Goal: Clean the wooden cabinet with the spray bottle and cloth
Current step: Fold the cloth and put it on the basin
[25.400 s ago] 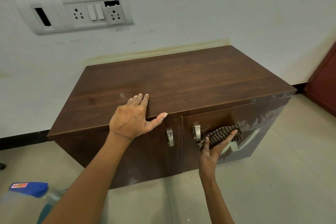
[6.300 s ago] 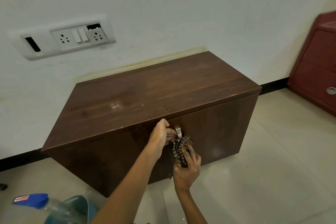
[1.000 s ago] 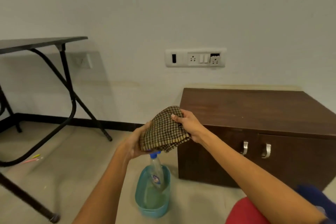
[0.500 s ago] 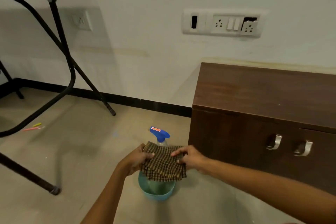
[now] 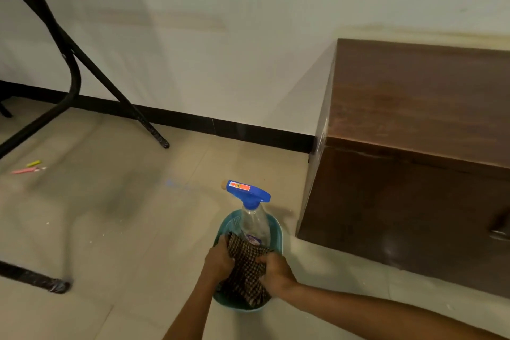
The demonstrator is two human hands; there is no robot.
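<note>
The dark wooden cabinet (image 5: pixel 414 146) stands against the wall on the right. On the floor to its left sits a teal basket (image 5: pixel 277 229). A clear spray bottle (image 5: pixel 252 218) with a blue trigger head stands in the basket. My left hand (image 5: pixel 218 259) and my right hand (image 5: pixel 276 270) both grip the brown checked cloth (image 5: pixel 245 268), one on each side, and hold it down inside the basket in front of the bottle.
Black folding table legs (image 5: pixel 69 63) cross the left side, with one foot (image 5: pixel 55 286) on the floor near me. Small pink and yellow items (image 5: pixel 29 168) lie on the tiles at far left. A black skirting (image 5: pixel 220 127) runs along the white wall.
The view has tilted further down. Both hands have lowered the cloth from above the basket into it, in front of the bottle.
</note>
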